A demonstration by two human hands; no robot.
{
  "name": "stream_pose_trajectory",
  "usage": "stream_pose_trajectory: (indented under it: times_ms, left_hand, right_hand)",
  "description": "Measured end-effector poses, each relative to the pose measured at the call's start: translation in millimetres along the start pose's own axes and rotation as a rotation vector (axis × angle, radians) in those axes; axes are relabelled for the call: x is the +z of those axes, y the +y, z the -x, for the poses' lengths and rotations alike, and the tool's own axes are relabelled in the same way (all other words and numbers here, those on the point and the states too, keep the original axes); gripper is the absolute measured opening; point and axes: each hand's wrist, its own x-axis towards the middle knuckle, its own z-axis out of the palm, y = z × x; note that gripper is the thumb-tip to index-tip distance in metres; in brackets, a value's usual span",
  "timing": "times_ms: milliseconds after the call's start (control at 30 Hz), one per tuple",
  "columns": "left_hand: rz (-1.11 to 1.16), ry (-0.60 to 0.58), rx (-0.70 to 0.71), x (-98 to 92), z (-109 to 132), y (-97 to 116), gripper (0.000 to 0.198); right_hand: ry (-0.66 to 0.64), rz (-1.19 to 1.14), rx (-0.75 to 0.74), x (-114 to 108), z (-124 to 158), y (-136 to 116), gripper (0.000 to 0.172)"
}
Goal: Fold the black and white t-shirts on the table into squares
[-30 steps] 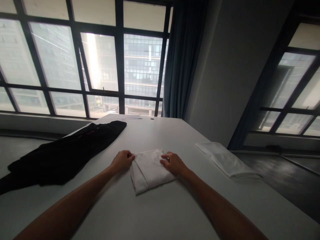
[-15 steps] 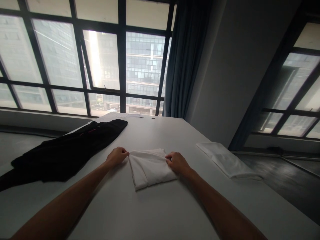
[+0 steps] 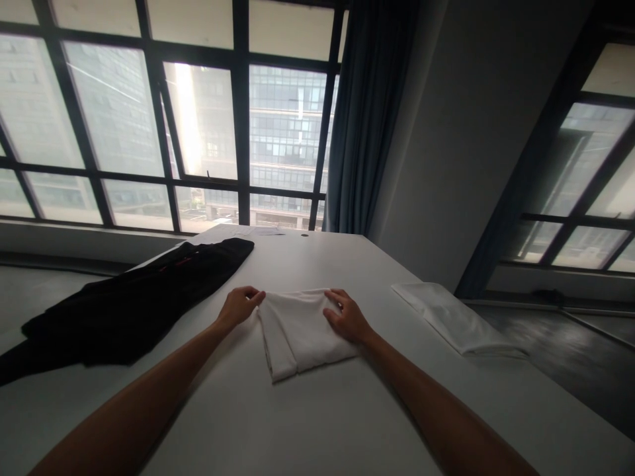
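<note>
Folded white cloth (image 3: 302, 330) between left hand (image 3: 241, 306), pinching corner, and right hand (image 3: 348, 317), open flat on edge

right hand (image 3: 347, 317) now flattened on white cloth (image 3: 302, 330) (fingers spread), left hand (image 3: 241, 305) closer

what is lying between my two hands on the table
A folded white cloth lies between the left hand and the right hand, both touching its far corners, as the head view shows.

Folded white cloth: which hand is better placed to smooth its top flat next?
Right, probably. The right hand lies open on the folded white cloth near its right edge; the left hand only meets the far left corner.
</note>
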Motion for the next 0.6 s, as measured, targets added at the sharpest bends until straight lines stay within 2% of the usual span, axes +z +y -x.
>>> stream_pose_trajectory:
  times_ms: [67,167,233,300,367,433,533,600]
  left_hand:
    - [-0.038,0.025,0.004,-1.8,-0.7,-1.0,0.035]
    - [-0.15,0.016,0.012,-1.5,4.7,6.0,0.027]
    - [-0.198,0.023,0.097,2.1,13.9,18.7,0.029]
    - [-0.235,-0.011,0.267,9.6,27.2,34.0,0.035]
    - [-0.273,-0.131,0.453,20.2,41.8,46.0,0.045]
    - [-0.315,-0.302,0.54,30.4,53.8,50.4,0.061]
    - [-0.38,-0.509,0.521,36.8,60.7,44.5,0.081]
    - [-0.412,-0.568,0.479,33.9,57.2,36.7,0.088]
  right_hand:
    - [0.045,0.099,-0.01,-0.1,1.5,-2.2,0.051]
    - [-0.052,0.286,0.068,0.9,4.4,-7.3,0.047]
    - [-0.099,0.365,0.086,1.8,6.6,-13.4,0.047]
    - [-0.107,0.392,0.011,3.5,9.6,-21.3,0.049]
    - [-0.175,0.382,-0.104,6.7,13.6,-28.3,0.054]
    - [-0.321,0.349,-0.165,10.8,17.9,-31.6,0.061]
    - [-0.5,0.304,-0.136,14.7,21.7,-29.7,0.066]
    - [-0.536,0.289,-0.119,14.1,21.7,-27.1,0.068]
